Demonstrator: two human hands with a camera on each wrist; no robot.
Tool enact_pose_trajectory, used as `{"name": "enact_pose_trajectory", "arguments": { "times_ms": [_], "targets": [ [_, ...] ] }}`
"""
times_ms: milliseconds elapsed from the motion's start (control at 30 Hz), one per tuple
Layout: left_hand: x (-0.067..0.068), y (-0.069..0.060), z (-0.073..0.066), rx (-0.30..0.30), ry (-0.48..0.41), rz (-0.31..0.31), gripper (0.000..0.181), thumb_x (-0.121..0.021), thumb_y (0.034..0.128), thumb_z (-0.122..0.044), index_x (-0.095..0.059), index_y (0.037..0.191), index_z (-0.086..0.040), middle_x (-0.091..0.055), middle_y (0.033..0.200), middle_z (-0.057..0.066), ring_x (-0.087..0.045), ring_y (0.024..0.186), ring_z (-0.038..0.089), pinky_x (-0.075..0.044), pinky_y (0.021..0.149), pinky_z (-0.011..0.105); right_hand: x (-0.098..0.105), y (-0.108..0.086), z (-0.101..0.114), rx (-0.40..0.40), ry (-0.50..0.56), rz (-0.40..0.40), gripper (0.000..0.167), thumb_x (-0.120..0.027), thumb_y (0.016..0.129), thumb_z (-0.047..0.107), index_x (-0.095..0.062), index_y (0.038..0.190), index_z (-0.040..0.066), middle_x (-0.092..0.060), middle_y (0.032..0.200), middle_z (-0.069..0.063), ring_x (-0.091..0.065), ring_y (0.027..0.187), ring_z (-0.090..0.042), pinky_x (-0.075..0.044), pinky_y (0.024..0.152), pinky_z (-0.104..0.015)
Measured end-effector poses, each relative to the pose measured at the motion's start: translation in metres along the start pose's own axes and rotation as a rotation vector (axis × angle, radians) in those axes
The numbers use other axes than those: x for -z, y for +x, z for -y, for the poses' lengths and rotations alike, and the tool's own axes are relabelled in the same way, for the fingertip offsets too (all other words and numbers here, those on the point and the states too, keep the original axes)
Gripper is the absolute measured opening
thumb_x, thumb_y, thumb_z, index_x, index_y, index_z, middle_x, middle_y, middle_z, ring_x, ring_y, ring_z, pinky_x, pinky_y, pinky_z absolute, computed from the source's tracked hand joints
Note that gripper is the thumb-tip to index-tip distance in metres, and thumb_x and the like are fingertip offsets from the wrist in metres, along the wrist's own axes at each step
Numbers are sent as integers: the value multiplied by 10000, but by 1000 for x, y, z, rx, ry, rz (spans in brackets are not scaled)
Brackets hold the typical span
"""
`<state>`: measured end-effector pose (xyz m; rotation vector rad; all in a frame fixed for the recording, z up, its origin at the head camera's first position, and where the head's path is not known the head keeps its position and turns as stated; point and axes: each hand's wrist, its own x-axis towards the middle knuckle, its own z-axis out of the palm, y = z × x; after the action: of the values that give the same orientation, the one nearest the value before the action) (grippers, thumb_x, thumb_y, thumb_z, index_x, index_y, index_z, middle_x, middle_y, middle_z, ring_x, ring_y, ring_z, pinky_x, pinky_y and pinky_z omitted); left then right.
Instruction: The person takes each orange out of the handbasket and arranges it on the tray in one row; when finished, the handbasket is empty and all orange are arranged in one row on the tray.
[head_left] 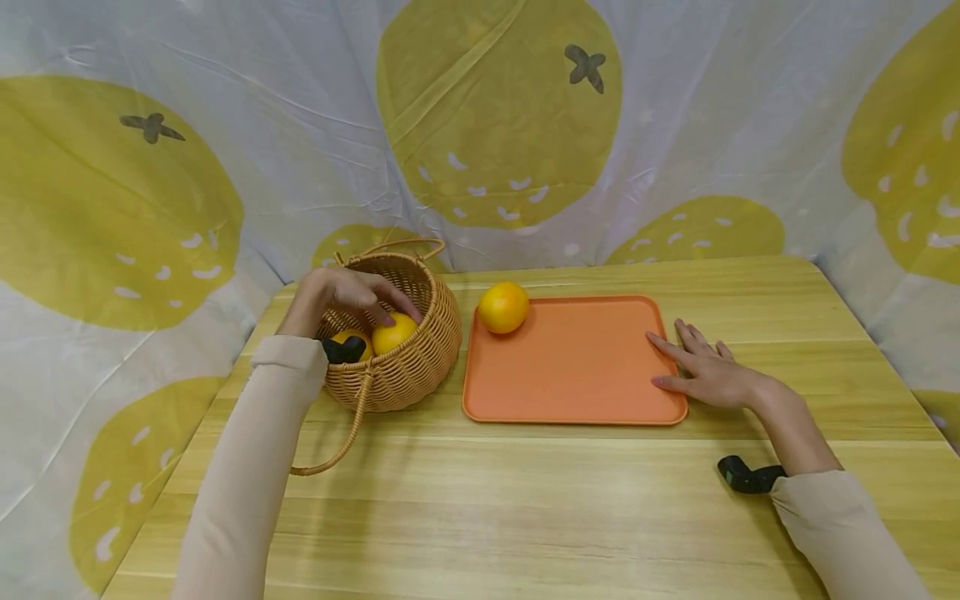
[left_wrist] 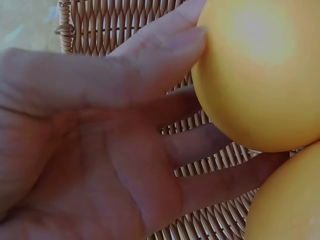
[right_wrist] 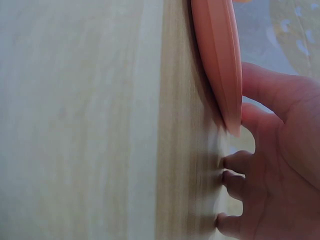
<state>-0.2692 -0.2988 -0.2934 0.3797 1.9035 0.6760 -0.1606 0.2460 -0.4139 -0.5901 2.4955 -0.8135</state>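
Inside the wicker basket (head_left: 408,379), my left hand (head_left: 348,292) has its thumb and fingers around a yellow-orange fruit (head_left: 394,332). The left wrist view shows the thumb of this hand (left_wrist: 100,135) against the side of the fruit (left_wrist: 260,75), with the other fingers reaching behind and below it. A second fruit (left_wrist: 290,200) lies right beside it. At the orange tray's (head_left: 562,375) right edge, my right hand (head_left: 716,375) is spread, thumb and index finger on the rim and the other fingertips on the table (right_wrist: 145,150).
Another yellow-orange fruit (head_left: 503,307) sits at the tray's back left corner. One basket handle (head_left: 348,450) hangs down to the table in front; the other stands up at the back. A fruit-patterned curtain (head_left: 675,125) hangs behind the wooden table.
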Motion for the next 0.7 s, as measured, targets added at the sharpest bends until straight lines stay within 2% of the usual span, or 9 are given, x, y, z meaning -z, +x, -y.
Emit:
{"name": "enact_pose_trajectory", "arguments": {
  "times_ms": [100, 200, 267, 400, 533, 700],
  "targets": [
    [0, 1, 0, 5, -19, 13, 511, -602, 1034, -85, -478, 1528, -45, -313, 1649, 194, -612, 1115, 170, -560, 954, 368, 0, 0, 0, 2, -1, -2, 835, -593, 1036, 453, -173, 1666, 102, 160, 1673, -341, 164, 1536, -557, 136, 1120, -799],
    [0, 1, 1, -25, 42, -16, 520, -643, 1011, -86, -495, 1507, -36, -380, 1609, 196, -566, 1194, 201, -550, 947, 339, 0, 0, -1, 2, 0, -2, 836, -594, 1035, 454, -174, 1666, 101, 158, 1674, -340, 164, 1536, -557, 137, 1121, -797],
    [0, 1, 2, -51, 107, -52, 515, -652, 1006, -102, -504, 1494, -27, -431, 1574, 201, -514, 1282, 241, -522, 984, 337, 0, 0, -1, 2, -1, -1, 836, -593, 1035, 456, -175, 1666, 101, 158, 1675, -339, 163, 1537, -556, 136, 1122, -796],
    [1, -2, 3, -50, 182, -123, 537, -650, 1009, -149, -495, 1513, -49, -451, 1572, 184, -416, 1416, 314, -419, 1110, 402, 0, 0, -1, 1, -1, 0, 836, -591, 1036, 457, -170, 1667, 104, 162, 1675, -336, 166, 1538, -552, 140, 1123, -795],
    [0, -2, 4, -20, 161, -143, 559, -641, 1018, -169, -476, 1541, -62, -434, 1596, 175, -404, 1429, 316, -382, 1148, 437, 0, 0, -1, -1, -2, 0, 837, -589, 1036, 460, -167, 1668, 108, 164, 1675, -335, 166, 1539, -550, 142, 1122, -796],
    [0, 2, 3, -9, 154, -120, 550, -663, 1005, -159, -494, 1521, -74, -469, 1547, 162, -473, 1328, 268, -444, 1067, 343, 0, 0, -1, 0, -1, -1, 836, -592, 1036, 458, -172, 1666, 103, 161, 1673, -340, 166, 1536, -556, 144, 1121, -796]
  ]
}}
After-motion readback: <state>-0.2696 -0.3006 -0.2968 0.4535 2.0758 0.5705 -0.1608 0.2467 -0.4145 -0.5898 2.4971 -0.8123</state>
